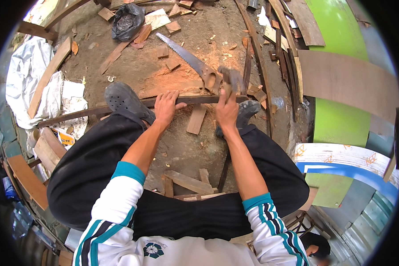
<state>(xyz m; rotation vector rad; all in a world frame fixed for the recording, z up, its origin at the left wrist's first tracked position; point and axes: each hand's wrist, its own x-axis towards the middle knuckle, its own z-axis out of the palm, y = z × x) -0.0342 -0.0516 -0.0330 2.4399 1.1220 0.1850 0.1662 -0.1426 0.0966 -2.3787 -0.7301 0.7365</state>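
Hammer in the right hand, dark beam under the left

The right hand (pixel 227 111) has its fingers closed around the handle of a hammer (pixel 228 82), whose head is blurred, above the right end of the beam. The left hand (pixel 165 108) lies on the beam (pixel 197 99), its fingers close together across the top and its thumb stuck out to the right; whether the fingertips grip the far edge, I cannot tell.

The beam, long and dark, runs from left to right across the middle of the scene, between the knees and the saw. The left shoe (pixel 123 101), grey with holes, covers part of it; the right shoe (pixel 249 108) is beside its right end. A short block (pixel 196 119) extends toward the near side from the beam, between the hands.

Just beyond the beam, a saw (pixel 186 56) lies on the ground, its handle near the hammer and its blade pointing far left, with orange sawdust (pixel 157 82) beside it. Farther off is a black bag (pixel 127 21). On the left is a white sheet (pixel 25 80) with a plank (pixel 51 77) lying across it. On the right, a brown board (pixel 348 82) crosses a green panel (pixel 339 119). Near the lap are wood scraps (pixel 188 181).
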